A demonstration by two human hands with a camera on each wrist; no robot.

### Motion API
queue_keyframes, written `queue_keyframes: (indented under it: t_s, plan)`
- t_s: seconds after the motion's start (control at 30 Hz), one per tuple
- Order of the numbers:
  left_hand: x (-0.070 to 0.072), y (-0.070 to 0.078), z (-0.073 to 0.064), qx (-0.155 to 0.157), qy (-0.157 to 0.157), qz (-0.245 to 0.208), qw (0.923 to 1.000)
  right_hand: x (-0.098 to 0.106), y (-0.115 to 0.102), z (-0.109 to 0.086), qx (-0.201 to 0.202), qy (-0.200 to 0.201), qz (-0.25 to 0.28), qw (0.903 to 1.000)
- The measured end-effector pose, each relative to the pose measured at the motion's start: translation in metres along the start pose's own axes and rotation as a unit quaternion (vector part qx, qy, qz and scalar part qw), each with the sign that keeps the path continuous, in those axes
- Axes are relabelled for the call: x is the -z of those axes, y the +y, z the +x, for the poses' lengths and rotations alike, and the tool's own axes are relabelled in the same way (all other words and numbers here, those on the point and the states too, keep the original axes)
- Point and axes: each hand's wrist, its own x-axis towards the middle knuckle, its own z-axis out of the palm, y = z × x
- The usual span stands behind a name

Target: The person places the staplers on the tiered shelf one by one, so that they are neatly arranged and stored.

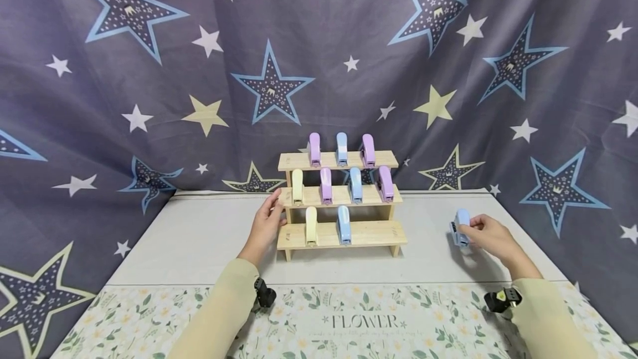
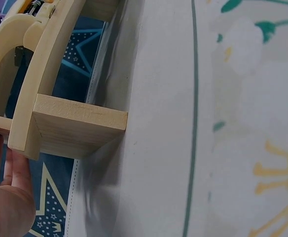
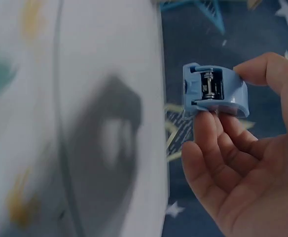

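Note:
A three-step wooden rack [image 1: 369, 234] stands on the table, with small staplers in purple, blue and cream on its shelves. My left hand [image 1: 266, 226] touches the rack's left side at the middle shelf; in the left wrist view its fingers [image 2: 20, 170] meet the wooden edge. Off to the right of the rack, my right hand [image 1: 493, 240] pinches a blue stapler [image 1: 462, 226] between thumb and fingers, above the table. The right wrist view shows this blue stapler [image 3: 215, 91] with its metal spring part facing the camera.
The bottom shelf carries a cream stapler [image 1: 311, 226] and a blue stapler [image 1: 344, 225] on its left and middle. A floral cloth [image 1: 369, 342] covers the table's near part. A dark star-printed curtain [image 1: 319, 26] hangs behind and at both sides.

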Motion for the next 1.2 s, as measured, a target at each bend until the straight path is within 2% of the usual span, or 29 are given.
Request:
queue_keyframes:
  t_s: [0.3, 0.6, 0.87, 1.2]
  plan:
    - [0.000, -0.001, -0.002, 0.003, 0.002, 0.003, 1.0000, -0.017, -0.049, -0.005, 0.073, -0.027, -0.002, 0.9970]
    - [-0.001, 0.000, -0.001, 0.001, 0.000, 0.005, 1.0000, -0.045, -0.083, -0.005, 0.124, -0.054, 0.048, 0.9897]
    - [0.000, 0.001, -0.002, 0.005, -0.004, 0.000, 1.0000, -0.074, -0.102, 0.002, 0.139, -0.059, 0.060, 0.9867]
    - [0.001, 0.001, -0.004, 0.005, -0.001, 0.004, 1.0000, -0.103, -0.114, 0.006, 0.131, -0.054, 0.073, 0.9873]
